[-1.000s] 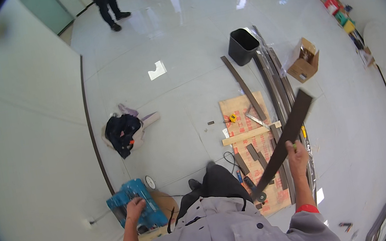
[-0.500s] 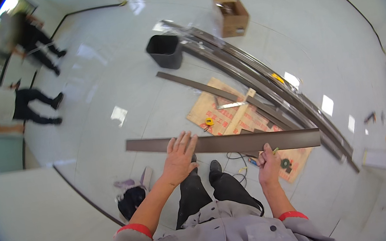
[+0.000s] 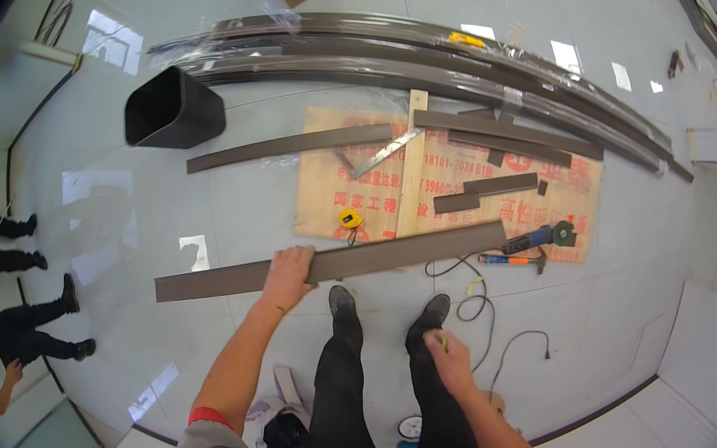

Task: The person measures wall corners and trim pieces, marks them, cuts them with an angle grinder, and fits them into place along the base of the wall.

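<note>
A long, flat brown trim strip [image 3: 404,251] hangs level across the middle of the view. My left hand [image 3: 288,276] is closed round it left of its middle, fingers over the far edge. My right hand [image 3: 450,361] is off the strip, lower down in front of my right leg. It is closed, and the tip of a small yellow-green thing shows between thumb and fingers; its kind is mostly hidden. Beyond the strip, a printed plywood board [image 3: 327,201] lies on the floor. On it are a yellow tape measure [image 3: 350,219], a metal square [image 3: 385,153] and short brown offcuts [image 3: 506,184].
An angle grinder [image 3: 532,239] and an orange-handled hammer [image 3: 512,259] lie at the board's near edge, with a power cord [image 3: 481,298] nearby. Film-wrapped brown profiles [image 3: 411,77] stretch behind the board. A black bin [image 3: 175,110] stands far left. Two people [image 3: 27,334] are at the left.
My right hand has let go of the strip's right part and drawn back toward my leg. My left hand still holds the strip, now farther left. The view has turned.
</note>
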Tool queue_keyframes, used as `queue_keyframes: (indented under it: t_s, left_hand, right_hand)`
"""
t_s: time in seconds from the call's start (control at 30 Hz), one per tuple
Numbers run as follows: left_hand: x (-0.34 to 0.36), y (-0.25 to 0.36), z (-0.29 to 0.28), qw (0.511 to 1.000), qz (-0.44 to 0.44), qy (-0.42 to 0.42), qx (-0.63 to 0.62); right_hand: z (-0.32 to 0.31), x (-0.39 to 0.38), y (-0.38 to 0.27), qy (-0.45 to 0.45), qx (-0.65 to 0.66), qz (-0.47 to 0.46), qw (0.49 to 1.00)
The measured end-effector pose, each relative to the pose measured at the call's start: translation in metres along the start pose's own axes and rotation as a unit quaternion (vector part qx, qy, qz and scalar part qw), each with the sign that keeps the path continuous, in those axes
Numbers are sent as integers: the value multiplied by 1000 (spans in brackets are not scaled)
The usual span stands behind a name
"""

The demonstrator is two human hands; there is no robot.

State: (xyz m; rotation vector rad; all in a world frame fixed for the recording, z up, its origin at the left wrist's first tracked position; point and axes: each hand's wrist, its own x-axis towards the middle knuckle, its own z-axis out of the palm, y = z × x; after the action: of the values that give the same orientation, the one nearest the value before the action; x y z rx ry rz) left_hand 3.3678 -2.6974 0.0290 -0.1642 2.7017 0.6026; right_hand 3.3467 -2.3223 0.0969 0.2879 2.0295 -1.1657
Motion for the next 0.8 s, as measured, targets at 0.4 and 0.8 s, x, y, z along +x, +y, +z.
queue_keyframes:
  t_s: [0.4, 0.8]
  left_hand:
    - [213, -168, 182, 997, -11, -27, 71]
    - [246, -196, 233, 982, 28, -45, 181]
  right_hand:
    - [41, 253, 111, -124, -348, -305, 878]
    - [74, 452, 195, -165, -455, -453, 749]
